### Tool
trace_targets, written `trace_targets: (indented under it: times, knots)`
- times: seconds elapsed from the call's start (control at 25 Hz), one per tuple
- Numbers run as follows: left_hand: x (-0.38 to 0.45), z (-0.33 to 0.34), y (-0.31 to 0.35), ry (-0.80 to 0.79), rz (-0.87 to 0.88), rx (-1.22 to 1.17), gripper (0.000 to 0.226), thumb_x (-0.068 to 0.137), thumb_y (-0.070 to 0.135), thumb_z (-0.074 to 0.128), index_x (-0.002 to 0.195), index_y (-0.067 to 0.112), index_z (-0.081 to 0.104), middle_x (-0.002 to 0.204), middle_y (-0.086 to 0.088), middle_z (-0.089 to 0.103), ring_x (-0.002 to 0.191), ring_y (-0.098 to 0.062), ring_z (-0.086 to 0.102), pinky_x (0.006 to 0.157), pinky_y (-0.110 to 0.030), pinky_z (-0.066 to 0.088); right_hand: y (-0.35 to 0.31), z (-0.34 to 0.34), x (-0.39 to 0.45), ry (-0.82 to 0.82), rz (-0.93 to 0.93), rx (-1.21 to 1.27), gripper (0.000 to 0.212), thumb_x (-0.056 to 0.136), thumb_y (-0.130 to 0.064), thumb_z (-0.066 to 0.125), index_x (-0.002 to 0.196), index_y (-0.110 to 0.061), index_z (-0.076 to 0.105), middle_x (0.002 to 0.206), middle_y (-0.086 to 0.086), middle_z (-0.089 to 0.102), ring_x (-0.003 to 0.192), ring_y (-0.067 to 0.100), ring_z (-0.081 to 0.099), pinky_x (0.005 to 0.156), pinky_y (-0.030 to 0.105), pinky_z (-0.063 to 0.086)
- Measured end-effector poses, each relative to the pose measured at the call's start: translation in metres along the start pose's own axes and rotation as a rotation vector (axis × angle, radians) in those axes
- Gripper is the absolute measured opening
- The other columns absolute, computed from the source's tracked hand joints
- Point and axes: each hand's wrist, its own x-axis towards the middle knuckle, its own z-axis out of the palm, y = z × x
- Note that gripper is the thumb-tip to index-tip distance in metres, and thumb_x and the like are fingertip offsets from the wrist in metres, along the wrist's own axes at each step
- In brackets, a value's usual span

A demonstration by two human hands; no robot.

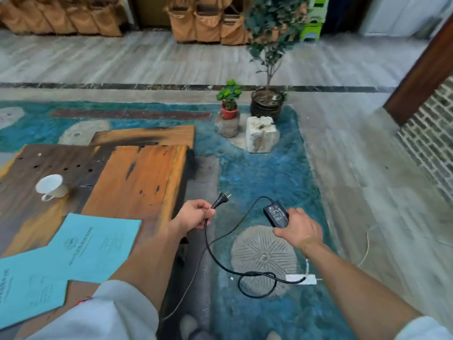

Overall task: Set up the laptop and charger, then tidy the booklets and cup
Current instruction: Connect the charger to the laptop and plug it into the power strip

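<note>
Item, charger: a black rectangular plastic power brick (pixel 276 213) with a label on its upper face, held over the floor in the right hand (pixel 297 228), whose fingers curl around its near end. Its black rubber cable (pixel 221 262) droops from the brick, loops over the blue patterned carpet (pixel 274 173) and rises to the left hand (pixel 195 215), which pinches it just behind the black two-pin plug (pixel 220 199), pins pointing up and away; the grip so close to the plug probably readies it for insertion. Item, outlet: a white power strip (pixel 301 279) lies on the carpet near a grey ribbed stone disc (pixel 263 257), below the hands, the likely destination. Item, table: a low orange and dark brown wooden slab table (pixel 137 175) stands to the left. On it rest a white ceramic cup (pixel 50 186), tipped on its side, and two light blue paper booklets (pixel 81 251), overlapping and askew near the close edge, not yet tidied. Item, laptop: not in view. Nearby, two potted green plants (pixel 229 99) and a pale stone block (pixel 261 133) sit at the carpet's far edge.
</note>
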Motion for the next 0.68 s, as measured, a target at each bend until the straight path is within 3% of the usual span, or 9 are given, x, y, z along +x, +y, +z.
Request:
trace_targets:
  times: [0.24, 0.44, 0.68]
  knots:
    - [-0.006, 0.126, 0.049, -0.012, 0.064, 0.047, 0.012, 0.090, 0.008, 0.067, 0.081, 0.011, 0.059, 0.068, -0.006, 0.055, 0.053, -0.014, 0.051, 0.044, -0.015, 0.041, 0.109, -0.025, -0.024, 0.038, 0.088, 0.058, 0.057, 0.071, -0.055, 0.068, 0.114, -0.020, 0.056, 0.109, 0.000, 0.053, 0.090, 0.024, 0.062, 0.069, 0.032, 0.047]
    - [-0.007, 0.190, 0.061, -0.043, 0.078, 0.069, 0.013, 0.089, 0.011, 0.070, 0.080, 0.011, 0.061, 0.070, -0.011, 0.054, 0.054, -0.020, 0.049, 0.053, -0.024, 0.040, 0.166, -0.024, -0.036, 0.031, 0.169, 0.103, 0.054, 0.073, -0.053, 0.069, 0.112, -0.019, 0.055, 0.111, 0.001, 0.054, 0.091, 0.023, 0.061, 0.072, 0.032, 0.047]
    - [0.003, 0.229, 0.074, -0.102, 0.067, 0.066, 0.012, 0.088, 0.010, 0.072, 0.088, 0.003, 0.062, 0.058, -0.007, 0.048, 0.032, -0.005, 0.042, 0.039, -0.016, 0.036, 0.202, -0.015, -0.037, -0.006, 0.273, 0.149, 0.052, 0.072, -0.053, 0.069, 0.110, -0.020, 0.055, 0.110, 0.001, 0.055, 0.085, 0.022, 0.060, 0.070, 0.031, 0.048]
